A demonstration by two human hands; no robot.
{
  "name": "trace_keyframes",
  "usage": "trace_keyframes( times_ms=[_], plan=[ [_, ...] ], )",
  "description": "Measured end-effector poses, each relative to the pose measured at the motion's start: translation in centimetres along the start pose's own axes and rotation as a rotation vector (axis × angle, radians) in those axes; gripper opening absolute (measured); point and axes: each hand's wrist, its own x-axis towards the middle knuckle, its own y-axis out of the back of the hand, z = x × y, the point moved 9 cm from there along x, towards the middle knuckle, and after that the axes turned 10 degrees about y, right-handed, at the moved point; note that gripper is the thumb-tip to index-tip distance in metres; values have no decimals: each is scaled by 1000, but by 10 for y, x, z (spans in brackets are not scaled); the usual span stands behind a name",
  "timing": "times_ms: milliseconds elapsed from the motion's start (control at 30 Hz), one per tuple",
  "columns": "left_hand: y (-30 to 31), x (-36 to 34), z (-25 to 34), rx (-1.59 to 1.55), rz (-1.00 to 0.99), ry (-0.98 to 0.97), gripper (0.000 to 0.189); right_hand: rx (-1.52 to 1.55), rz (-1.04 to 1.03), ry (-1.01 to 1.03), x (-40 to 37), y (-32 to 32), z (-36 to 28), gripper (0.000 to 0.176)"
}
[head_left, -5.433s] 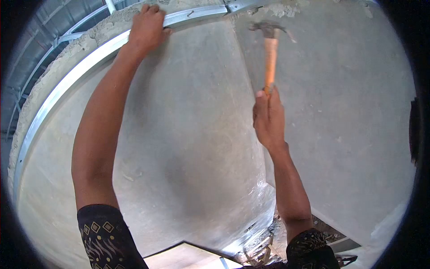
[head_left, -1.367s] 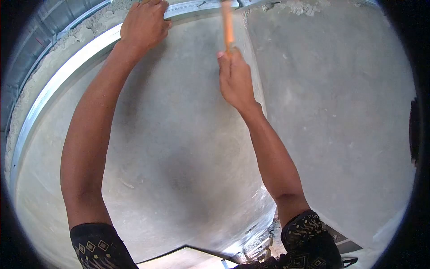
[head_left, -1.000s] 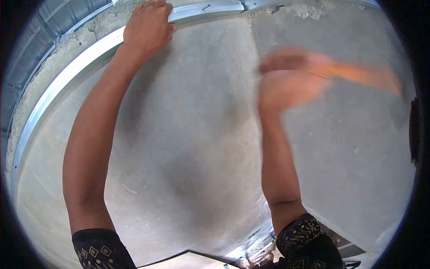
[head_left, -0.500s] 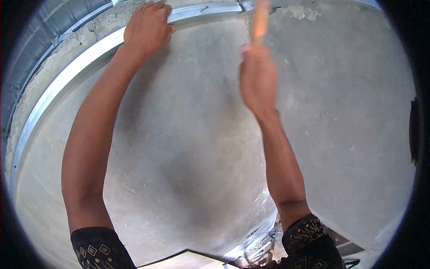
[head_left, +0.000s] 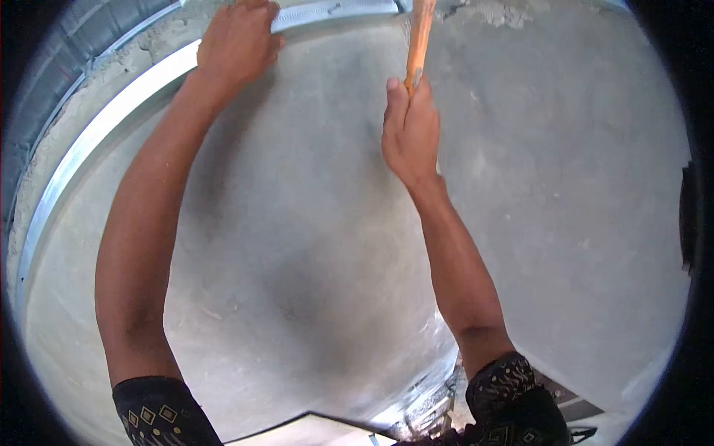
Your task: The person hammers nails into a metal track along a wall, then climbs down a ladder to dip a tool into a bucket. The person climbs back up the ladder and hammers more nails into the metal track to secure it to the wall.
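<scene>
My left hand [head_left: 239, 43] is up at the top of the grey wall, its fingers curled over a shiny metal channel [head_left: 111, 119]. The frame's top edge cuts off its fingertips, so anything small under them is hidden. A wooden tool handle [head_left: 420, 37] is wrapped in my right hand [head_left: 413, 134], thumb along its side. The handle points upward, and the tool's head lies outside the view. A small nail or screw [head_left: 334, 9] shows on the channel between my hands.
The smooth grey plastered wall [head_left: 535, 223] fills most of the view. Rough mortar [head_left: 152, 48] runs above the channel, with corrugated metal sheeting [head_left: 44, 97] at upper left. A dark object [head_left: 688, 219] sits at the right edge, and debris [head_left: 439, 416] lies far below.
My right hand and the wooden handle have shifted left and slightly down, and the handle is less blurred. My left hand stays on the channel, slightly higher and farther left in view.
</scene>
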Motion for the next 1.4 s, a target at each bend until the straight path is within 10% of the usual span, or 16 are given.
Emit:
trace_keyframes(
  times_ms=[167, 467, 500, 567, 867, 1067, 1167, 1233, 1400],
  plan=[
    [-1, 0, 0, 61, -18, -35, 37, -45, -173, 46, -4, -27, 6, 31],
    [7, -1, -4, -57, -95, 16, 28, 614, 671, 392, -4, 65, -26, 35],
    [5, -1, -3, -57, -116, 32, 28, 608, 665, 390, -11, 51, -9, 35],
    [7, -5, 2, -40, -70, -24, 28, -120, -7, 167, -4, -22, 1, 26],
    [-11, -1, -6, 57, 22, -38, 38, -113, -141, 130, 3, -19, 2, 23],
    [9, -5, 1, -29, -76, 17, 28, 756, 435, 499, 19, 117, -81, 32],
    [6, -2, 0, -16, -104, 11, 29, 533, 821, 527, -9, 76, -46, 34],
    [5, -3, 1, 0, -135, 12, 29, -227, -105, 261, 0, -33, 14, 30],
    [2, -5, -2, -28, -90, 40, 28, 42, 79, 45, 0, 2, 0, 27]
  ],
)
